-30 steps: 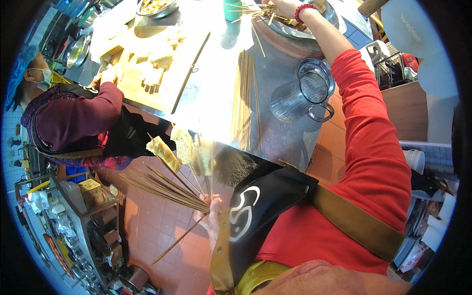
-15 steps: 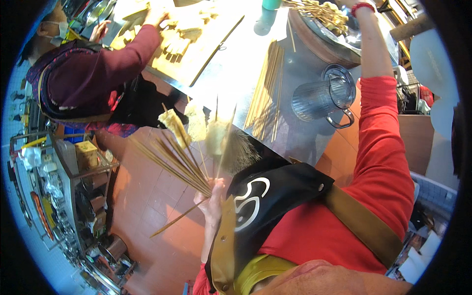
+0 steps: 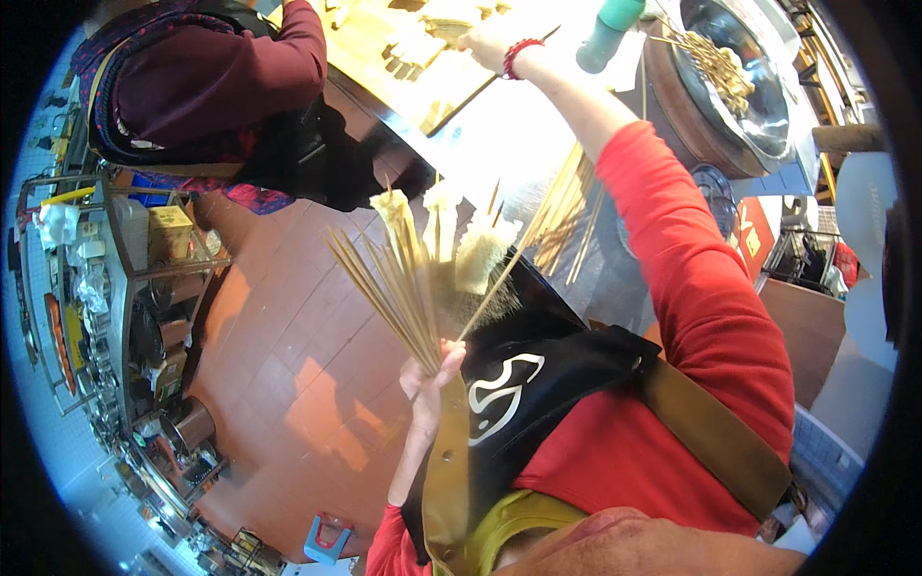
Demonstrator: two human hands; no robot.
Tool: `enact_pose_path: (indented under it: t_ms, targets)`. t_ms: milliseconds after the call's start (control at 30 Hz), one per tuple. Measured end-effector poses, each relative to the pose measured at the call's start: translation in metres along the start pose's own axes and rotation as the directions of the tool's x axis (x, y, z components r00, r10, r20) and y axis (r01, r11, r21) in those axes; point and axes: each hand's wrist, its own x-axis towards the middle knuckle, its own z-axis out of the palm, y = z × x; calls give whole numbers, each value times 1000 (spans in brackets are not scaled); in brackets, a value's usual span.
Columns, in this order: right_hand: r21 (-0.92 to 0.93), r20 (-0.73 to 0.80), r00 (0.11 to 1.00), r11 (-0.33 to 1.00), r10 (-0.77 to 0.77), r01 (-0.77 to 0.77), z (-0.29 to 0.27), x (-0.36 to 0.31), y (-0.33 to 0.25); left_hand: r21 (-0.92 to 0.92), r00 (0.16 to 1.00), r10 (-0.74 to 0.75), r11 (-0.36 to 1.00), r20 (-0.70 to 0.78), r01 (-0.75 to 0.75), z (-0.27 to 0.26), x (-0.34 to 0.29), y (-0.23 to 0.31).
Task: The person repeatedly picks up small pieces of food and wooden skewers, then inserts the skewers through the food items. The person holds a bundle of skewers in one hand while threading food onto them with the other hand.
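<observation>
My left hand (image 3: 432,376) is closed around a fanned bundle of thin wooden skewers (image 3: 394,302). Several skewers in it carry pale, spongy-looking food pieces (image 3: 485,254) near their upper ends. My right hand (image 3: 492,46), with a red bracelet at the wrist, reaches across to the far board (image 3: 399,82). Its fingertips are beside pale cut food pieces (image 3: 418,46); glare hides whether they grip one. Loose skewers (image 3: 562,206) lie on the metal table under my right forearm.
A metal bowl (image 3: 768,115) with filled skewers (image 3: 715,72) stands at the far right. Near it is a green bottle (image 3: 610,34). A person in a maroon sleeve (image 3: 221,82) works at the far left. Shelves (image 3: 120,250) line the left; a blue stool (image 3: 328,538) is on the floor.
My right hand has swung left from beside the metal bowl to the food pieces on the board. The view has shifted; my left hand still holds the skewer bundle, now more upright.
</observation>
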Motion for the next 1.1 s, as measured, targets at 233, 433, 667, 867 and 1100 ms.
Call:
enact_pose_path:
  t_ms: [233, 433, 667, 867, 1100]
  targets:
    - [166, -327, 939, 972, -105, 167, 97, 49, -20, -45, 996, 81, 995, -41, -83, -7, -2, -17]
    - [436, -201, 974, 900, 104, -6, 88, 43, -23, -69, 996, -17, 998, -84, 11, -6, -4, -21]
    - [486, -219, 950, 869, 224, -93, 74, 28, -12, -79, 993, -23, 997, -112, 14, -3, 6, -13]
    - [997, 13, 984, -76, 176, 0, 17, -48, -6, 38, 981, -104, 993, -165, 112, -5, 13, 0]
    - [998, -69, 997, -8, 46, 69, -65, -152, -29, -116, 993, -25, 993, -115, 12, -6, 18, 12]
